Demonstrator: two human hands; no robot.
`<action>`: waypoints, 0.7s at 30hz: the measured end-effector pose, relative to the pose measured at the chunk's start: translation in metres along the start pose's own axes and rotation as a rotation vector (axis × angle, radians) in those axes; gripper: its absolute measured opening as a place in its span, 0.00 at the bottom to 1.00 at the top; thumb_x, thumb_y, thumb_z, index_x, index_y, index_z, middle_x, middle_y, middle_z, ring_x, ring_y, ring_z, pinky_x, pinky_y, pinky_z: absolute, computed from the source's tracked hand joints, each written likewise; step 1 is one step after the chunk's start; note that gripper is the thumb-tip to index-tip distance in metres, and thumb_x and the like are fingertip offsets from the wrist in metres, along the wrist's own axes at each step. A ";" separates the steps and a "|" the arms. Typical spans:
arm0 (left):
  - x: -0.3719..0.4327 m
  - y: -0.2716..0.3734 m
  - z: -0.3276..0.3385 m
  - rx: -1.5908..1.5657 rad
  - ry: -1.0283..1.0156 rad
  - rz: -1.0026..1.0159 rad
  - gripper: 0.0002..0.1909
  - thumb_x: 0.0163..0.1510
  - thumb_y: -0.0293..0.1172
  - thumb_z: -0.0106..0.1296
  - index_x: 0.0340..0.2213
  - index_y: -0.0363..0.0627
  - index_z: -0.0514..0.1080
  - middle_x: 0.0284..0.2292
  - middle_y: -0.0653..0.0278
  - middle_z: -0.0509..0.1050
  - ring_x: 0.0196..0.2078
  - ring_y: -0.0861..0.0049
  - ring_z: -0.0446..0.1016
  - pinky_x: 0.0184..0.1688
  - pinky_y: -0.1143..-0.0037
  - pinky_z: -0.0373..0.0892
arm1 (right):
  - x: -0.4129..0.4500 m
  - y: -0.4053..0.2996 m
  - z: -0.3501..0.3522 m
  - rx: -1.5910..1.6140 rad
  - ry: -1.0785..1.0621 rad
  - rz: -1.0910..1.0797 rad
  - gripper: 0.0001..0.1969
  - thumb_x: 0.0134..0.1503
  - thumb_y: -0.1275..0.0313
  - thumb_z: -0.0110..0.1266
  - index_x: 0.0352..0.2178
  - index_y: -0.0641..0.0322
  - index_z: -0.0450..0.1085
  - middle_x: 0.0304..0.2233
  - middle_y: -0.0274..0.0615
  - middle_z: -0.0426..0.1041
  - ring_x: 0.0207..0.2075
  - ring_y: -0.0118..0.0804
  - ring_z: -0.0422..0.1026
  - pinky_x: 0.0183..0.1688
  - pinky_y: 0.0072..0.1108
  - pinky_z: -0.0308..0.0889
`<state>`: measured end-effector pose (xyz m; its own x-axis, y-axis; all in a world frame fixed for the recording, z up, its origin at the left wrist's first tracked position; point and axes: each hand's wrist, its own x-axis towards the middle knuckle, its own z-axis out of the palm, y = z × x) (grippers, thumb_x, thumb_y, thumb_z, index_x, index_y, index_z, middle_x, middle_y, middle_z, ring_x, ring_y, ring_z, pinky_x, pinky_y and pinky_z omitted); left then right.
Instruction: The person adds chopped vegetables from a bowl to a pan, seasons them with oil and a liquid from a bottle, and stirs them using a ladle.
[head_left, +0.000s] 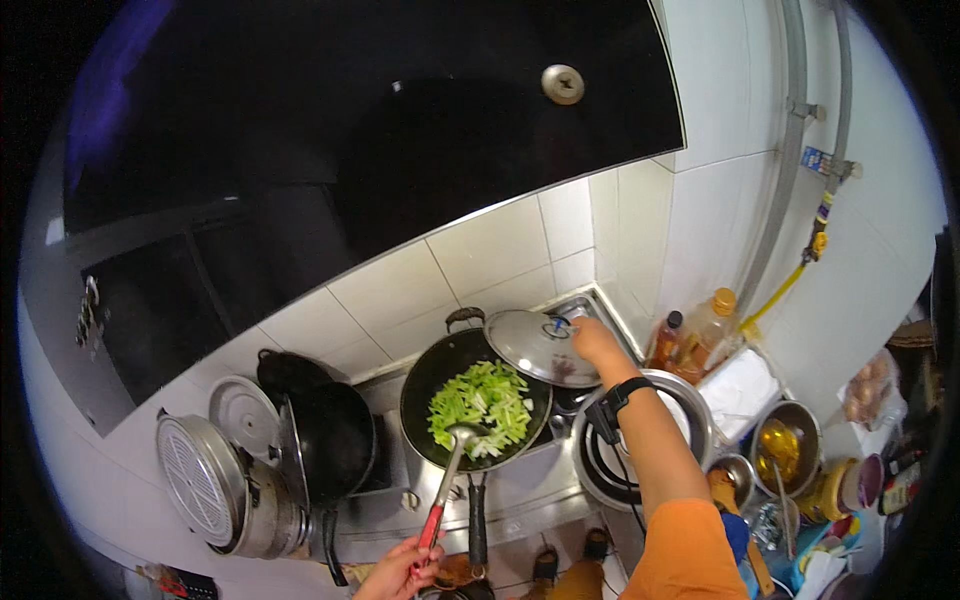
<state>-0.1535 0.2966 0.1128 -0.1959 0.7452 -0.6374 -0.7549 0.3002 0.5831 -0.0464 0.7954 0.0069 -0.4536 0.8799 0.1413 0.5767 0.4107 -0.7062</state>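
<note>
A dark wok (424, 401) on the stove holds chopped pale-green vegetable pieces (480, 401). My left hand (401, 571) grips the red handle of a metal ladle (450, 480), whose bowl rests on the near part of the greens. With my right hand (595, 345) I hold the knob of a domed metal lid (529, 349). The lid is at the wok's right edge and overlaps its rim, leaving most of the greens exposed. Whether it touches the rim I cannot tell. The wok's black handle (478, 517) points towards me.
Left of the wok stand a second black pan (337, 442) and stacked metal steamer pots (202, 480). Nested metal bowls (701, 412) sit below my right forearm. Bottles (705, 330) and an oil bowl (787, 442) crowd the right side. A black range hood (375, 135) overhangs the stove.
</note>
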 end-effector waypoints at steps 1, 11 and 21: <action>-0.004 0.000 0.008 0.059 0.050 0.032 0.12 0.54 0.30 0.41 0.42 0.46 0.63 0.26 0.68 0.65 0.19 0.87 0.59 0.16 0.87 0.56 | 0.012 0.010 0.007 -0.002 0.009 -0.036 0.18 0.46 0.75 0.45 0.42 0.62 0.67 0.41 0.55 0.68 0.45 0.51 0.66 0.47 0.30 0.61; -0.024 0.000 0.015 0.121 0.082 0.077 0.13 0.53 0.29 0.40 0.42 0.44 0.60 0.24 0.72 0.60 0.15 0.89 0.54 0.13 0.89 0.51 | 0.045 0.009 0.012 -0.110 -0.089 -0.054 0.10 0.46 0.74 0.48 0.33 0.58 0.71 0.35 0.50 0.71 0.40 0.50 0.69 0.42 0.33 0.63; -0.002 0.009 -0.024 -0.070 -0.196 0.003 0.23 0.52 0.22 0.39 0.51 0.36 0.54 0.28 0.63 0.62 0.19 0.85 0.56 0.16 0.88 0.53 | 0.009 -0.114 -0.078 -0.269 0.209 -0.682 0.07 0.44 0.78 0.46 0.26 0.62 0.70 0.27 0.47 0.69 0.31 0.50 0.70 0.33 0.34 0.65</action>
<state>-0.1749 0.2830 0.1069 -0.0779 0.8495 -0.5218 -0.7975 0.2609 0.5439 -0.0637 0.7754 0.1428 -0.6464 0.4263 0.6328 0.3727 0.9001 -0.2256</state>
